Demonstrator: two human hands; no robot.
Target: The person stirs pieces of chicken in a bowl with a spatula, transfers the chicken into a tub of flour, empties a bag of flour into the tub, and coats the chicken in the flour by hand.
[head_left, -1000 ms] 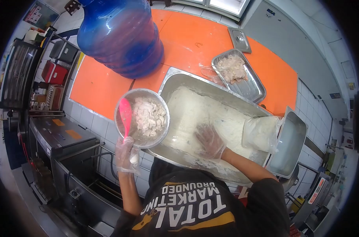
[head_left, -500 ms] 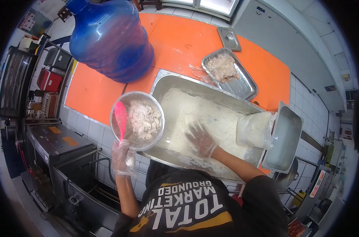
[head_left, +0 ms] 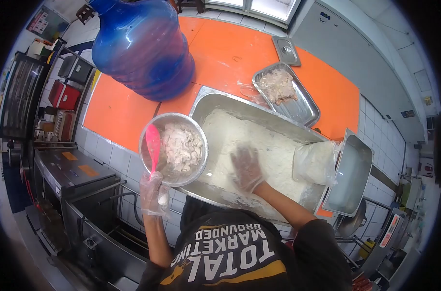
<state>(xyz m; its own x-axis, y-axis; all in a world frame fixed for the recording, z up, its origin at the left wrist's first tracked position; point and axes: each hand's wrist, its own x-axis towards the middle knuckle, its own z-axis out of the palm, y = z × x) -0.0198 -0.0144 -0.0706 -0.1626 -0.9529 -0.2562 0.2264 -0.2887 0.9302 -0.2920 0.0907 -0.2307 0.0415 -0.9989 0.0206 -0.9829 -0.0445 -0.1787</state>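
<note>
While the right hand [head_left: 247,169] lies palm down in the flour [head_left: 273,138], its gloved fingers are spread, blurred, and appear to grasp nothing. The left hand [head_left: 153,194], also gloved, is closed on the handle of the pink spoon [head_left: 153,143] at the near edge of the bowl [head_left: 174,178]; whether it also grips the rim cannot be told. The bowl holds pale, floury pieces [head_left: 183,150] and overlaps the left end of the metal pan [head_left: 199,104] containing the flour. A bag [head_left: 315,162] sits inside that pan, toward its right end.

Assessment: the flour is best worked with a flat, light palm, so that it lies even and loose and does not spill over the sides. The bowl should be held level, and the spoon handle firmly, lest it slip among the pieces.
</note>
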